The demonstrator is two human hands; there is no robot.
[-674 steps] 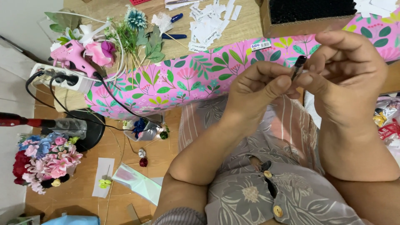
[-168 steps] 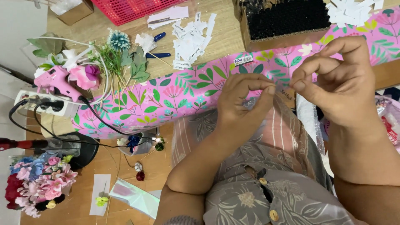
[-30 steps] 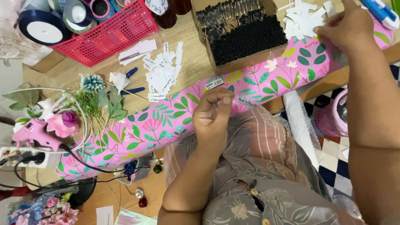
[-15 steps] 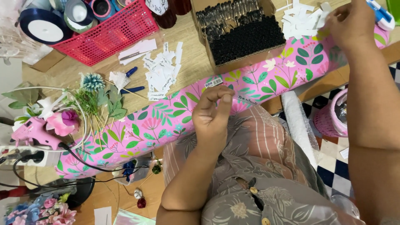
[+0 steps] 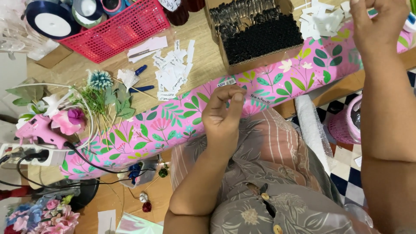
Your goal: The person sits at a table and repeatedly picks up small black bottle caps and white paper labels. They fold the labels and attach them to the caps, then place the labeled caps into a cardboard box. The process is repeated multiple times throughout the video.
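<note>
**Hands part over a craft table strewn with paper and flowers**

Seen from above, a person's left hand (image 5: 223,115) is raised in front of a roll of pink leaf-patterned wrapping paper (image 5: 242,93) that lies across the near edge of a wooden table (image 5: 203,65). Its fingertips are drawn together against the thumb, pinching something too small to make out. The right hand (image 5: 377,24) is stretched up to the far right, its fingers loosely curled just beside a scatter of white paper cut-outs (image 5: 318,19); whether it grips anything cannot be told.

Between the two hands sits a cardboard box of black clips (image 5: 260,32), touching the far side of the wrapping roll. To the left of the box lie more small white paper strips (image 5: 171,71) and blue-handled scissors (image 5: 138,78). A red plastic basket (image 5: 115,26) holding ribbon spools (image 5: 47,19) stands at the far left corner. Artificial flowers and green sprigs (image 5: 93,104) are bunched beside a pink glue gun (image 5: 37,130), whose cable trails to a white power strip (image 5: 26,154). A pink woven basket (image 5: 342,125) sits on the checkered floor at right.
</note>
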